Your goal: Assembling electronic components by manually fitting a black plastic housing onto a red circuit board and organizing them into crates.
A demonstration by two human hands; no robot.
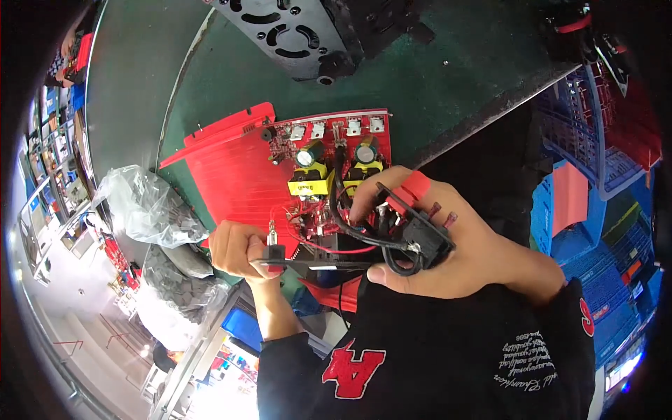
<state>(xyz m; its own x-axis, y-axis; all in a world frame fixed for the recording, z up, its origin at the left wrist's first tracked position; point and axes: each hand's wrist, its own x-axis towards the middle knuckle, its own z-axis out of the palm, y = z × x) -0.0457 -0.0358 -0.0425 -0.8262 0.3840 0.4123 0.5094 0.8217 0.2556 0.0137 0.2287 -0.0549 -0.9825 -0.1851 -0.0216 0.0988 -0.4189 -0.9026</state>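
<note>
A red circuit board point(329, 150) with capacitors and yellow-wrapped transformers lies on the green bench, joined to a red metal casing panel point(227, 185). My left hand point(236, 248) is closed, pinching a small black-and-red part point(274, 256) with metal terminals at its top. From there a thin black strip point(318, 264) runs toward my right hand point(458, 241), whose fingers curl around a black socket block point(427, 241) with red pieces beside it. Thick black cables point(341, 175) and thin red wires point(336, 248) link the board to these parts. Where the strip ends is hidden.
A black metal housing point(294, 35) with vent slots stands at the far side of the bench. Clear plastic bags point(150, 206) of dark parts lie at the left. Blue crates point(595, 133) stand to the right, past the bench's metal edge point(490, 115).
</note>
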